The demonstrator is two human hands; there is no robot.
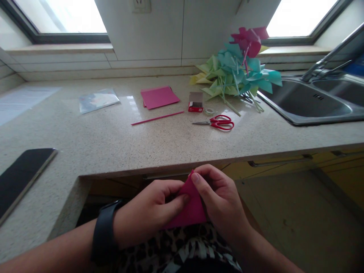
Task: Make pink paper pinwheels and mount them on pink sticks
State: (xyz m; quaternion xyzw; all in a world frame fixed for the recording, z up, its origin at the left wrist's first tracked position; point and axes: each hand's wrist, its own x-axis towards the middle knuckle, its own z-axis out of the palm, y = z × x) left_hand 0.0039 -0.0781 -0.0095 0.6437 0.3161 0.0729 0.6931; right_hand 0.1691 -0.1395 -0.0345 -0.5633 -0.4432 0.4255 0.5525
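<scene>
Right now both hands work below the counter edge, over the lap: the left hand (150,212) and the right hand (220,201) are each closed in a pinch on a folded pink paper (191,206), the left thumb pressing its face, the right fingertips gripping its top corner. With nothing firm beneath it, the paper could buckle or crease crooked — a thumb sliding across the fold would likely do it — or slip from the pinch toward the floor.

The speckled stone countertop (113,140) carries more pink sheets (158,97), a pink stick (157,118), red scissors (217,122), a small red box (196,102), a tape roll (209,111) and a heap of paper pinwheels (237,66) beside a steel sink (309,102). A dark tablet (22,176) lies at the left — two bright windows light the tiled wall behind.
</scene>
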